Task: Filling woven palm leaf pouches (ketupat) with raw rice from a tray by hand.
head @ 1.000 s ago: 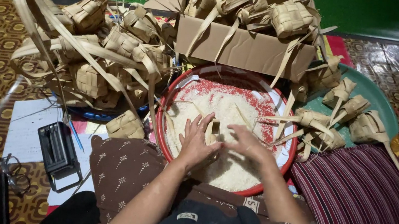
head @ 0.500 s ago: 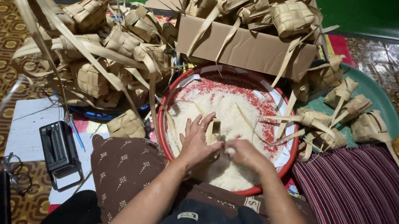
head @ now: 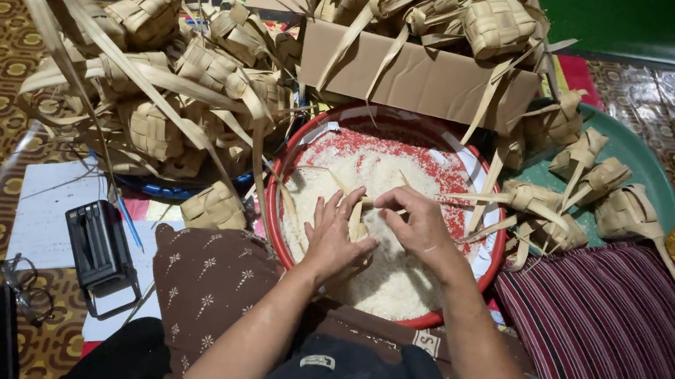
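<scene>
Right now my left hand (head: 334,237) and right hand (head: 415,223) are close together over the red basin (head: 309,138) of white rice (head: 374,177), pinching a small woven palm-leaf pouch (head: 358,218) between them; it seems to be open at the top, though my fingers mostly hide it. Beyond the basin sits a cardboard box (head: 417,78) of finished pouches, with a green tray (head: 633,155) to the right.

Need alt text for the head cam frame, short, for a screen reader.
Seen from above, a person's left hand and right hand hold a small woven palm-leaf pouch over a red basin of white rice. Empty woven pouches fill a cardboard box behind it and lie heaped on the left.
</scene>
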